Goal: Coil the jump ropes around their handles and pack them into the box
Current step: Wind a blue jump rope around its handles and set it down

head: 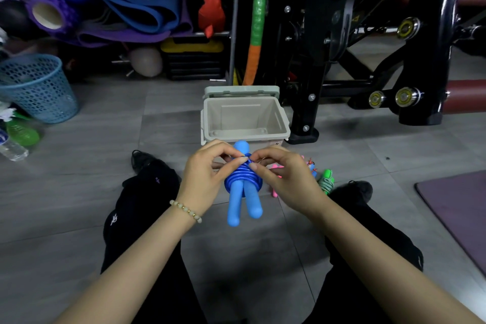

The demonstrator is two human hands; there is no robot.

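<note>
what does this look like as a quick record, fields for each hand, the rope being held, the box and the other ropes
left hand: pinches the cord at the top of the coil
right hand: pinches the same cord from the other side
blue jump rope: cord coiled round its two handles, held in front of the box
box: open, lid tipped back, no rope visible inside
green rope: bundled, on the floor beyond the right hand
pink rope: mostly hidden by the right hand

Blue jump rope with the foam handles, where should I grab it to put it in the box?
Probably the coiled middle of the blue foam-handled jump rope, wrapped from the side. The coils bind both handles there, so squeezing keeps the bundle tight; the bare handle ends below splay apart.
</note>
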